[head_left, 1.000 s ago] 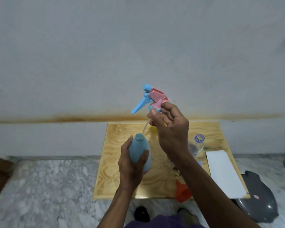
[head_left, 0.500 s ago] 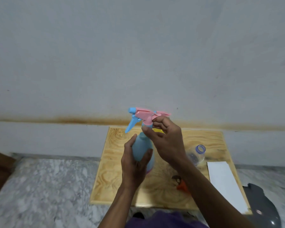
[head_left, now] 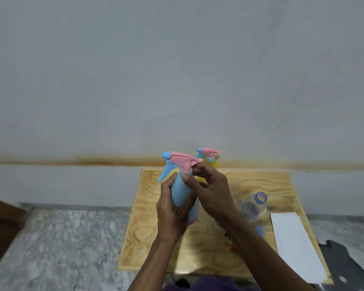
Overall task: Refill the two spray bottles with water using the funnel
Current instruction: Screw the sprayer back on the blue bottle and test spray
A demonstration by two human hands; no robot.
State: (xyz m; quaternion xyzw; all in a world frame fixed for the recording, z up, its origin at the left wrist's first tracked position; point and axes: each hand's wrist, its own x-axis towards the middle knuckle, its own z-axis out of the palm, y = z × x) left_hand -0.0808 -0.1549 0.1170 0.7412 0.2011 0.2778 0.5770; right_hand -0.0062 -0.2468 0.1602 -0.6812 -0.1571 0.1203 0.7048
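My left hand (head_left: 172, 211) grips the body of a light blue spray bottle (head_left: 180, 192), held upright above the wooden board (head_left: 156, 244). Its pink and blue trigger head (head_left: 178, 161) sits on the neck, nozzle pointing left. My right hand (head_left: 210, 187) pinches the pink collar under the head with thumb and fingertips. Behind my right hand stands a yellow spray bottle (head_left: 209, 162) with its own pink head on. Just a sliver of the orange funnel (head_left: 232, 247) shows beside my right forearm.
A clear plastic water bottle (head_left: 253, 207) without its cap stands right of my hands, its blue cap (head_left: 259, 230) lying by it. A white sheet (head_left: 294, 242) lies on the board's right side. A dark grey object (head_left: 343, 267) sits on the marble floor.
The trigger head with its tube went down from above the blue bottle onto its neck. My right hand now pinches the collar. The view tilted, revealing the yellow bottle.
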